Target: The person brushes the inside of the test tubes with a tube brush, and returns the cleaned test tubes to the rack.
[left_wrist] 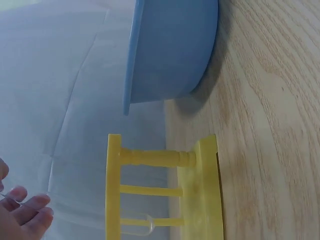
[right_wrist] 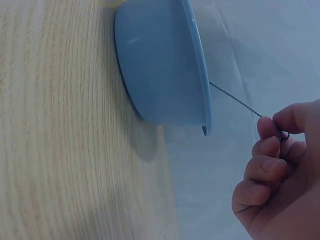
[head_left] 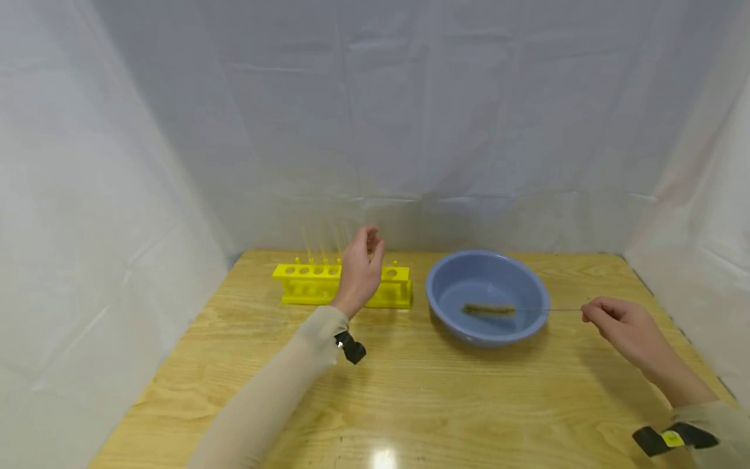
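Observation:
A yellow test tube rack (head_left: 310, 285) stands at the back left of the wooden table (head_left: 422, 404), with faint clear tubes rising from it. My left hand (head_left: 372, 242) is above the rack's right part, fingers curled on the top of a clear glass test tube (left_wrist: 142, 226) whose round bottom sits inside the rack (left_wrist: 200, 190). The left fingertips (left_wrist: 30, 204) show at the left wrist view's lower left. A blue basin (head_left: 486, 260) holds a brown-bristled tube brush (head_left: 489, 309). My right hand (head_left: 588, 314) pinches the end of the brush's twisted wire handle (right_wrist: 237, 100), just right of the basin (right_wrist: 160, 65).
White sheeting (head_left: 375, 130) closes off the back and both sides of the table. The basin stands right beside the rack's right end. The table's near half shows bare wood with a lamp glare (head_left: 383, 456).

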